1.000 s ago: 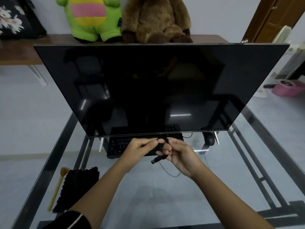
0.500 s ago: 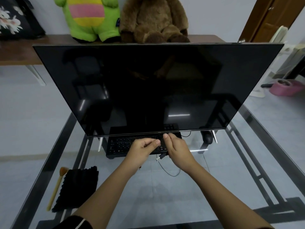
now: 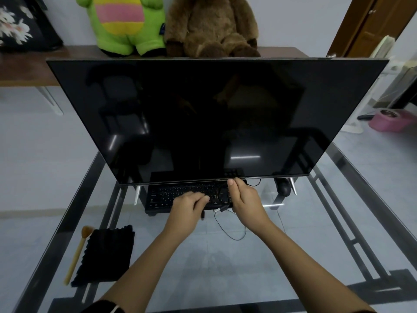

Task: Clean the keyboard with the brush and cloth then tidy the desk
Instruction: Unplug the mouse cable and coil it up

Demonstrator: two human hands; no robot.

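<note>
A black keyboard point(image 3: 167, 195) lies on the glass desk point(image 3: 203, 263), partly under the lower edge of the big dark monitor point(image 3: 212, 118). Both hands hover over its right half. My right hand point(image 3: 244, 199) pinches a coiled bundle of thin black cable point(image 3: 222, 195), and a USB plug point(image 3: 220, 210) sticks out below it. My left hand point(image 3: 189, 205) has curled fingers on the cable beside it. A loose loop of cable point(image 3: 230, 231) lies on the glass. The wooden-handled brush point(image 3: 76, 256) and the folded black cloth point(image 3: 106, 254) rest at the desk's front left.
A black mouse point(image 3: 283, 187) sits right of the keyboard beneath the monitor. Behind the monitor a wooden shelf point(image 3: 27, 68) carries a green plush toy point(image 3: 124, 23) and a brown teddy bear point(image 3: 212, 26). A pink tub point(image 3: 390, 119) stands on the floor at the right.
Both hands have moved forward and down with the cable, from above the glass to over the keyboard's right half. The brush and cloth have not moved.
</note>
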